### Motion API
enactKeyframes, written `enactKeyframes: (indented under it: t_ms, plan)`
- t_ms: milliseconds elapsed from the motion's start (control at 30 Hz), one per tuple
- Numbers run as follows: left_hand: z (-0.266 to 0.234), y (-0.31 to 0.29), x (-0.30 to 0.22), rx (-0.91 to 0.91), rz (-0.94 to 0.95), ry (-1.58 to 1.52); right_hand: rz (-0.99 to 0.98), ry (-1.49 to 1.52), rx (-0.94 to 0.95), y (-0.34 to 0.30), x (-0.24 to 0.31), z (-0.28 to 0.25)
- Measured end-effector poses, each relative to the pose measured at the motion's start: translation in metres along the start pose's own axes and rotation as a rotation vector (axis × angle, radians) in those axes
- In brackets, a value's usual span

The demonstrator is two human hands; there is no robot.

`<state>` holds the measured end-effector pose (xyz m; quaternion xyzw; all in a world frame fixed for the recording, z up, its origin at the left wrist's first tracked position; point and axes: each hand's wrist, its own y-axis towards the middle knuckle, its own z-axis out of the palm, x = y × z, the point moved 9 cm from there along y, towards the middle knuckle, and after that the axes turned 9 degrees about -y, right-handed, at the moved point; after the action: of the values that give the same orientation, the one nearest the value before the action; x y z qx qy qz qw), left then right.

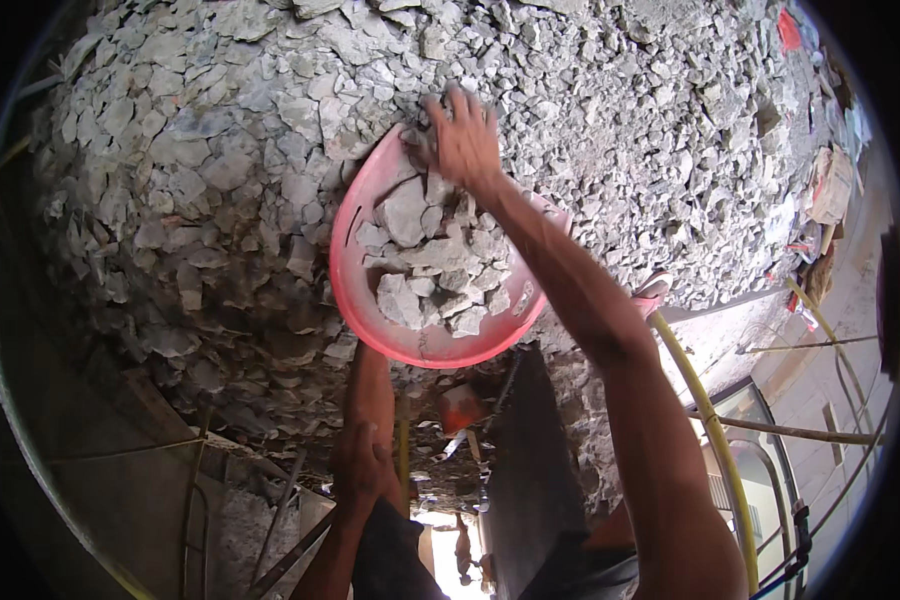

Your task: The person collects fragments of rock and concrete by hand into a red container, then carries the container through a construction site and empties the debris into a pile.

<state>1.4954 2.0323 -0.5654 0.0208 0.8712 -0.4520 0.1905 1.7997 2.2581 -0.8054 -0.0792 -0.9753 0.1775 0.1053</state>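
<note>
A pink scoop-shaped pan [345,255] lies on a slope of broken rubble, its open side facing away from me. Grey stone chunks [440,255] fill much of it. My right hand [463,140] reaches across the pan to its far open side, fingers spread and bent down over the stones there. Its fingertips are slightly blurred, and I see nothing gripped in them. Low in the view, my left hand [363,455] rests against my lower leg with loosely bent fingers. It is apart from the pan and holds nothing visible.
Loose rubble [230,170] spreads around the pan, coarser at left and finer at right. A shoe [653,287] shows beyond my right forearm, by a yellow pole [705,410]. Below the pan are a reddish object [462,408] and a dark board [535,450]. Another person [464,548] appears far off.
</note>
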Motion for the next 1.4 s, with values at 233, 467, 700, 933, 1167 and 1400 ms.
enactKeyframes:
  t_ms: [233, 467, 700, 933, 1167, 1400]
  plan:
    - [0.019, -0.006, 0.008, 0.018, -0.051, -0.006, 0.134, -0.341, 0.040, 0.055, -0.054, 0.036]
    - [0.014, -0.001, -0.006, 0.040, -0.012, 0.021, -0.142, -0.349, 0.039, 0.021, -0.057, 0.048]
    - [0.018, -0.001, -0.013, 0.058, -0.020, 0.068, -0.085, -0.018, 0.069, -0.025, -0.049, 0.063]
    - [0.019, -0.003, -0.015, 0.049, -0.012, 0.054, 0.031, 0.245, -0.077, -0.086, -0.045, 0.049]
    - [0.024, -0.004, -0.017, 0.076, 0.007, 0.078, 0.148, 0.409, -0.111, -0.204, -0.023, 0.048]
    - [0.020, -0.009, -0.007, 0.094, -0.069, 0.066, 0.046, 0.261, 0.292, -0.210, -0.003, 0.032]
